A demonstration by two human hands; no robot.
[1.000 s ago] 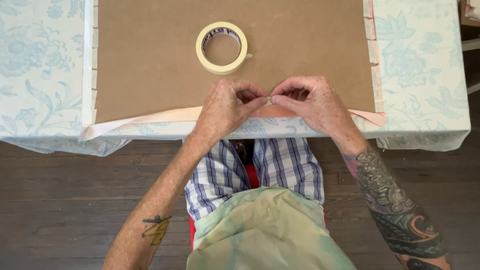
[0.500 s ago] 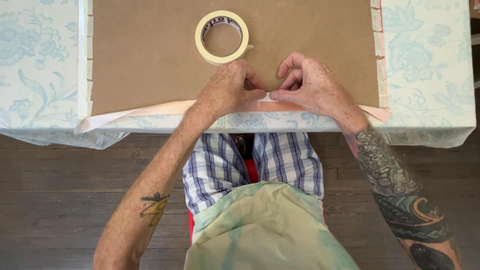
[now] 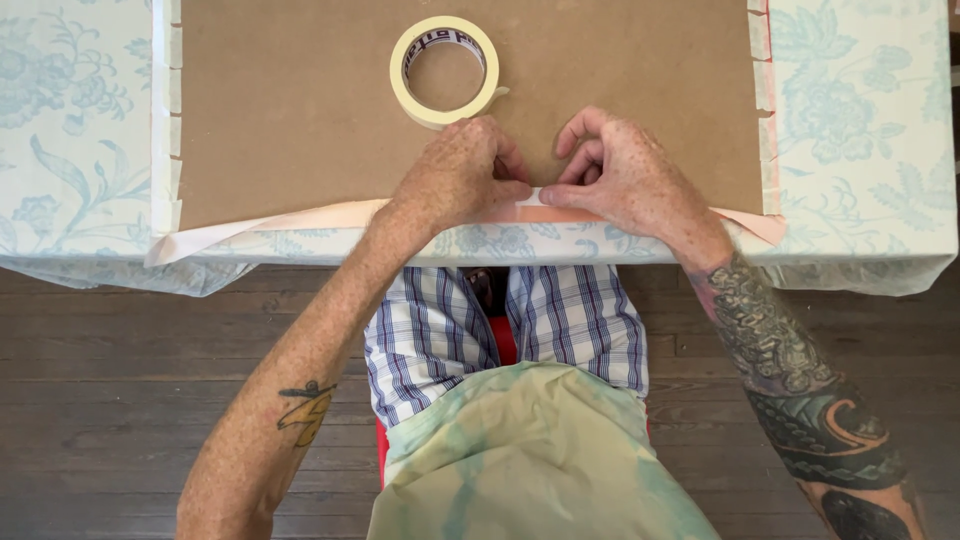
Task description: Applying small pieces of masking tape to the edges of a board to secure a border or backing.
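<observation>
A brown board [image 3: 300, 110] lies on a table with a pale blue floral cloth [image 3: 860, 120]. Along the board's near edge runs a pale pink strip of fabric or paper [image 3: 300, 216]. My left hand [image 3: 462, 178] and my right hand [image 3: 615, 175] meet at the middle of that edge, fingertips pinching and pressing a short piece of cream tape [image 3: 530, 197] over the strip. A roll of cream masking tape [image 3: 446, 70] lies flat on the board just beyond my left hand. Short tape pieces [image 3: 170, 100] line the board's left and right edges.
The near table edge [image 3: 860, 262] sits just above my lap, with a plaid shirt and a stained apron below. Dark wooden floorboards [image 3: 120, 400] lie under the table. The pink strip's loose ends hang out at both near corners.
The view shifted so the board sits lower in frame. Both hands stayed at the middle of the near edge, pressing the tape; my right fingers have spread a little.
</observation>
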